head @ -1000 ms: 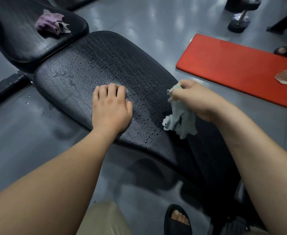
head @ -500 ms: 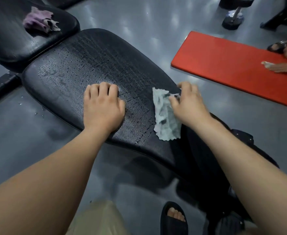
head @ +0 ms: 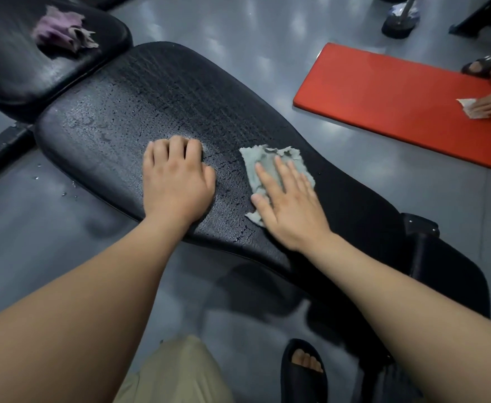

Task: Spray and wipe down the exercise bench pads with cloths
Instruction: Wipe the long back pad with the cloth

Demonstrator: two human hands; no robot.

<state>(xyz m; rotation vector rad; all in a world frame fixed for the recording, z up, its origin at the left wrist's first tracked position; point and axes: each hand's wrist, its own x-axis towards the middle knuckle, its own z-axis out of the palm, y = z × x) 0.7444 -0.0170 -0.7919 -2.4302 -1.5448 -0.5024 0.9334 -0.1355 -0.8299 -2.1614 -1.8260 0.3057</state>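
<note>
Pressing the grey cloth [head: 267, 162] flat against the wet black back pad [head: 180, 97], our right hand [head: 292, 207] has its fingers straight and spread, not gripping. Our left hand [head: 174, 181] rests near it on the same pad, fingertips bent down, holding nothing. A purple cloth [head: 61, 32] lies crumpled on the seat pad [head: 20, 74] beyond.

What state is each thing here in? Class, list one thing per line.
Back pad, wet with spray droplets.
Right hand, flat, pressing the grey cloth.
Grey cloth, spread on the back pad under the right hand.
Left hand, resting on the back pad, holding nothing.
Purple cloth, crumpled on the seat pad.
Red pad, lying on the floor.
</note>
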